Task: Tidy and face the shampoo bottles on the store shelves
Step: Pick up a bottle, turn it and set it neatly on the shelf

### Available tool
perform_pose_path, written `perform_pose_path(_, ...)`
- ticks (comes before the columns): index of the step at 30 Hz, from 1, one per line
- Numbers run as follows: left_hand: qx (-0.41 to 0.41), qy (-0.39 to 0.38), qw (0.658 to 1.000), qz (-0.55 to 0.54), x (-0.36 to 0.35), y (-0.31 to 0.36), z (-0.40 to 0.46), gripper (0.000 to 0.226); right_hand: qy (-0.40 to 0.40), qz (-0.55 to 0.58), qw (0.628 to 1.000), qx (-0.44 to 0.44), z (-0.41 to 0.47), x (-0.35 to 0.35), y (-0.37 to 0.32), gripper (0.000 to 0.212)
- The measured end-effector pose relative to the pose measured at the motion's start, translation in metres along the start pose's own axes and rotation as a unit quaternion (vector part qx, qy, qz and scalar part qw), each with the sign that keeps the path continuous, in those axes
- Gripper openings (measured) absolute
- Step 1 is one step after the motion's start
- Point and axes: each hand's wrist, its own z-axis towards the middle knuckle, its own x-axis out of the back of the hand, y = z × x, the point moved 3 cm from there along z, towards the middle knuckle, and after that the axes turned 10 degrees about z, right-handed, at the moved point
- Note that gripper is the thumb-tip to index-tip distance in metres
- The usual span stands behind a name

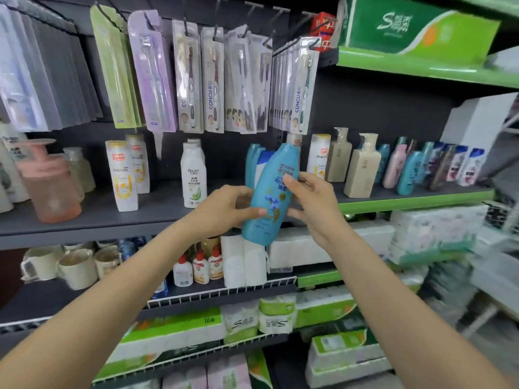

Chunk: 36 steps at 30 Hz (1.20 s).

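Observation:
A blue shampoo bottle (271, 192) with a flower label hangs tilted in front of the dark shelf (95, 220), held between both hands. My left hand (224, 210) grips its lower left side with curled fingers. My right hand (311, 204) grips its right side, thumb across the label. Behind it stand more blue bottles (254, 161). White Pantene bottles (122, 175) and a white Rocen bottle (193, 178) stand to the left, with beige bottles (362, 167) and a row of mixed bottles (438, 167) to the right.
Toothbrush packs (213, 82) hang on hooks above the shelf. A pink pump dispenser (49, 181) stands at the left. Below are cups (75, 268), small white bottles (200, 268) and tissue packs (323, 245). A green box (415, 29) sits on the upper right shelf.

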Motion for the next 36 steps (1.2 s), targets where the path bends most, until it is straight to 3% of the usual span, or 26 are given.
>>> perform_pose_path(2, -0.011, 0.054, 0.994, 0.092, -0.004, 0.006, -0.003, 0.029, 0.023, -0.031, 0.999, 0.002, -0.004, 0.003, -0.002, 0.016)
perform_pose_path(4, -0.023, 0.107, 0.976, 0.189, -0.012, 0.013, -0.008, 0.033, 0.032, -0.065, 0.997, -0.011, -0.009, 0.003, 0.0, 0.023)
perform_pose_path(8, -0.031, 0.17, 0.929, 0.326, -0.024, 0.028, -0.016, 0.04, 0.031, 0.005, 0.999, -0.026, -0.016, 0.0, 0.003, 0.036)
perform_pose_path(10, -0.035, 0.17, 0.94, 0.295, -0.024, 0.029, -0.018, 0.042, 0.016, 0.045, 0.999, -0.025, -0.018, 0.004, 0.0, 0.032)
perform_pose_path(13, -0.009, 0.099, 0.978, 0.182, -0.02, 0.019, -0.021, 0.051, 0.001, 0.116, 0.993, -0.032, -0.019, 0.013, 0.0, 0.027)
perform_pose_path(16, 0.009, 0.061, 0.987, 0.151, -0.02, 0.013, -0.027, 0.057, -0.02, 0.202, 0.977, -0.061, -0.021, 0.017, 0.005, 0.023)
perform_pose_path(23, -0.036, 0.206, 0.951, 0.226, -0.008, 0.009, -0.04, 0.063, -0.035, 0.238, 0.969, -0.051, -0.019, 0.028, 0.014, 0.02)
perform_pose_path(28, -0.09, 0.249, 0.92, 0.289, -0.004, 0.01, -0.044, 0.065, -0.041, 0.25, 0.966, -0.056, -0.016, 0.038, 0.019, 0.025)
perform_pose_path(36, -0.044, 0.248, 0.95, 0.185, 0.002, 0.0, -0.04, 0.063, -0.054, 0.257, 0.962, -0.069, -0.013, 0.029, 0.02, 0.023)
